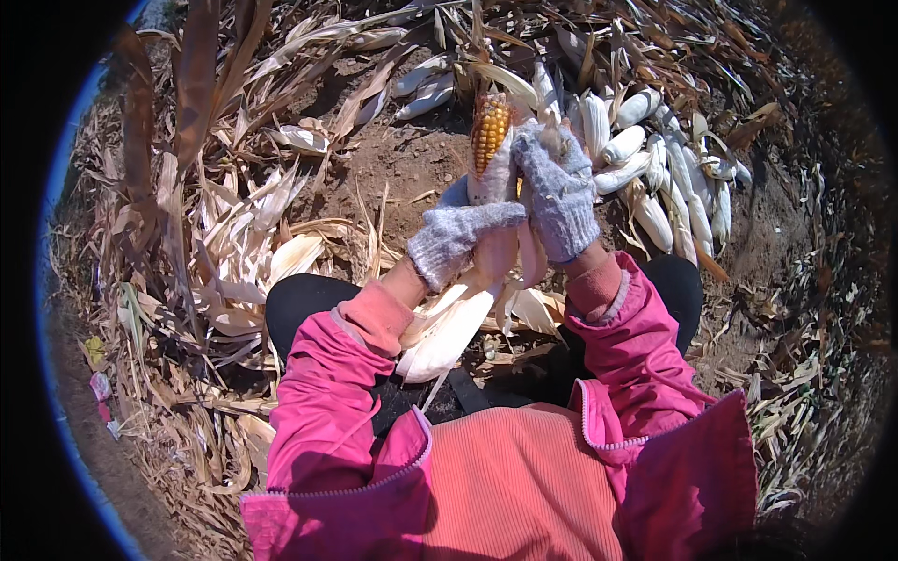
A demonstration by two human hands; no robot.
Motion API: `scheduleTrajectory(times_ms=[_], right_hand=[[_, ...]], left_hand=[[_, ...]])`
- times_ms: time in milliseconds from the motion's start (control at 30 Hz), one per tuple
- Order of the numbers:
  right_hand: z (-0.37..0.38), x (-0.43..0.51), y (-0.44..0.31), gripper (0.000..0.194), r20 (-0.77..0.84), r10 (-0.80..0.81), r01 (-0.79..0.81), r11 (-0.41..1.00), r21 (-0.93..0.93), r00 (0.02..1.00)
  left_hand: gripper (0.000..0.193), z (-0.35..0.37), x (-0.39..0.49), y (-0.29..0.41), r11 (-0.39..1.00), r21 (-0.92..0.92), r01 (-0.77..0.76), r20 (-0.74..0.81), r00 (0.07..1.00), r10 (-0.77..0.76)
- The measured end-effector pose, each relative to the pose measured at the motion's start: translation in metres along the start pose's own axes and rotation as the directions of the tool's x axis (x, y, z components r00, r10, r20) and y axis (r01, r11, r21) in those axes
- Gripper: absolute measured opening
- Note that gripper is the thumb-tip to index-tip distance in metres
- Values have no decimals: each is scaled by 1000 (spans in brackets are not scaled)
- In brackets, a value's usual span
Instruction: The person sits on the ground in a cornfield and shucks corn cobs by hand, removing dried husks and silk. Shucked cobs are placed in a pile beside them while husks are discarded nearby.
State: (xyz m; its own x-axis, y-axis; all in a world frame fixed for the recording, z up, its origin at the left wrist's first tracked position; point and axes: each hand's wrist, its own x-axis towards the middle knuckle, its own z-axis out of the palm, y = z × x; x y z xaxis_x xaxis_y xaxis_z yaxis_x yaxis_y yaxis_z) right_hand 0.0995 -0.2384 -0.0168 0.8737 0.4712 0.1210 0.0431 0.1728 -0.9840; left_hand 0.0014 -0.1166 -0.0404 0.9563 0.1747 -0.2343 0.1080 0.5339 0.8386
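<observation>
Between my hands stands an ear of corn (491,137), tip away from me, with yellow-orange kernels bare at its upper end. Pale husk (494,186) still wraps its lower part. My left hand (463,228), in a grey knit glove, grips the ear around its lower half, the thumb across the front. On the ear's right side my right hand (558,186), gloved alike, has its fingers curled around part of the husk near the tip; what lies inside that grip is partly hidden. Loose peeled husk leaves (449,333) hang below the ear towards my lap.
Several whitish husk-covered ears (677,179) lie piled on the right, and more ears (424,88) lie ahead. Dry husks (238,245) heap on the left beside upright dry stalks (196,77). Bare soil (393,165) shows in the middle. My bent knees (302,301) flank the work.
</observation>
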Motion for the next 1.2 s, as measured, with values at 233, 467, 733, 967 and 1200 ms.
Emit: scheduleTrajectory(times_ms=[233, 467, 733, 967, 1200], right_hand=[[-6, 1, -4, 31, 52, 85, -88, 995, 52, 995], [-11, 6, 2, 27, 68, -1, 1, 1000, -4, 998], [-4, 9, -4, 35, -10, 12, -12, 999, 51, 1000], [-13, 9, 5, 28, 27, 26, -26, 999, -32, 999], [-9, 6, -10, 31, 27, 37, -40, 993, 115, 999]], left_hand=[[57, -3, 6, 2, 967, 254, 25, -29, 999, -18], [62, -5, -6, 9, 991, -57, 117, -76, 990, -121], [63, -8, 7, 9, 938, 345, 29, -104, 995, 8], [68, -5, 5, 12, 908, 419, 18, -41, 999, -1], [67, 0, 0, 27, 903, 429, 23, -43, 999, -5]])
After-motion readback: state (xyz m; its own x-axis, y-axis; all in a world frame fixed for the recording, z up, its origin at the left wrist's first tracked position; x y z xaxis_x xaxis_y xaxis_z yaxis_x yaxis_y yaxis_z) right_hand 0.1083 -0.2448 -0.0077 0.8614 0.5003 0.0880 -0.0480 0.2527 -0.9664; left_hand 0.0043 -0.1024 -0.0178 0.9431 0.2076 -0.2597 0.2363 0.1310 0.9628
